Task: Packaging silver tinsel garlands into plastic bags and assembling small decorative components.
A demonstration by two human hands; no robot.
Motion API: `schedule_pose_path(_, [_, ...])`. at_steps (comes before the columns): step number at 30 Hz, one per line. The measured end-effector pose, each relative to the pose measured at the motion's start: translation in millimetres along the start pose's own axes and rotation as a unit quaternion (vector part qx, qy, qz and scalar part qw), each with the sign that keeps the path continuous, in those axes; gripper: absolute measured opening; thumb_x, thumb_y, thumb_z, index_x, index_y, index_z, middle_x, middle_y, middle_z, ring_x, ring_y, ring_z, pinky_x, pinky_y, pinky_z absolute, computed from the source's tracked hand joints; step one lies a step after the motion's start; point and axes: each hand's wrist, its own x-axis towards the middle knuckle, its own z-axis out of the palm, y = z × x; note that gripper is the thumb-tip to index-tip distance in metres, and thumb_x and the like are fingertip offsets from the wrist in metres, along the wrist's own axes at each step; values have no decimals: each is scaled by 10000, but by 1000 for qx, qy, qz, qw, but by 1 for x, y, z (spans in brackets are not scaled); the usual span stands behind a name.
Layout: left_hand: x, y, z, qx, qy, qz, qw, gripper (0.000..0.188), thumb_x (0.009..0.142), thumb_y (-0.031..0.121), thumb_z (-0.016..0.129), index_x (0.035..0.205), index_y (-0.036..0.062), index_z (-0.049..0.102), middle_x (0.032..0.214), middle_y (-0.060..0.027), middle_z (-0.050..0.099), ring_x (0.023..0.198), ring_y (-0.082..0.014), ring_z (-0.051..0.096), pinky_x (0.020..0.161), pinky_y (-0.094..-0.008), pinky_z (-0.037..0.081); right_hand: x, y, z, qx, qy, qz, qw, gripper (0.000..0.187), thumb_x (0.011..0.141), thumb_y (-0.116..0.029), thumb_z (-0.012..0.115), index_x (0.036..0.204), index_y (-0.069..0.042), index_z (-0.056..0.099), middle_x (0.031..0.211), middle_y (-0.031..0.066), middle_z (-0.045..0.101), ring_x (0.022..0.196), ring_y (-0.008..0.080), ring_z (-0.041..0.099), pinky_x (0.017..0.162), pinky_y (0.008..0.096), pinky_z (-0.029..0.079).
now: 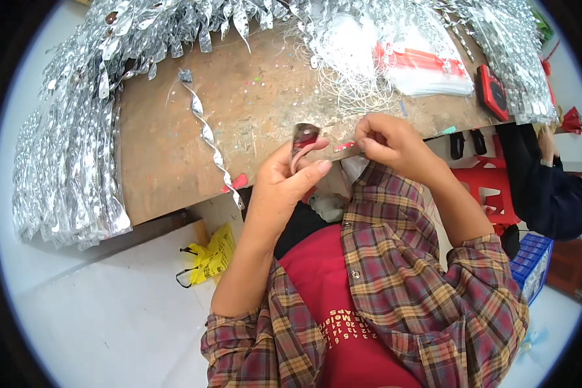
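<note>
My left hand (pixel 279 174) is raised at the table's front edge, thumb and fingers closed on a dark, shiny piece (pixel 306 134) with a red part. What kind of thing it is cannot be made out. To its right, my right hand (pixel 398 147) is held in a pinch; whatever lies between its fingertips is too small or hidden. A small red and silver scrap (pixel 344 147) shows between the hands at the table edge. Left of my left hand, a twisted silver foil strip (pixel 207 134) lies lengthwise on the wooden table (pixel 152 142), its near end over the edge.
Silver foil garlands (pixel 71 161) cover the table's left and far sides. Tangled white string (pixel 355 87) and clear bags with red bands (pixel 427 64) lie farther back. A red device (pixel 491 92) stands at right, near a red stool (pixel 488 187) and another person (pixel 549 184).
</note>
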Motion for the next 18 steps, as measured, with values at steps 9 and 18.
schedule_pose_path(9, [17, -10, 4, 36, -61, -7, 997, 222, 834, 231, 669, 932, 32, 652, 664, 75, 484, 548, -17, 365, 494, -176, 259, -2, -16, -8, 175, -82, 38, 980, 96, 841, -115, 553, 821, -23, 538, 744, -40, 480, 676, 37, 417, 590, 202, 352])
schedule_pose_path(18, [10, -5, 2, 62, -23, -5, 998, 177, 849, 210, 645, 875, 35, 656, 640, 71, 463, 514, -19, 366, 468, -184, 266, -2, -20, 2, 79, 27, -28, 996, 141, 868, -118, 581, 970, -21, 598, 741, -25, 526, 652, 49, 461, 592, 212, 389])
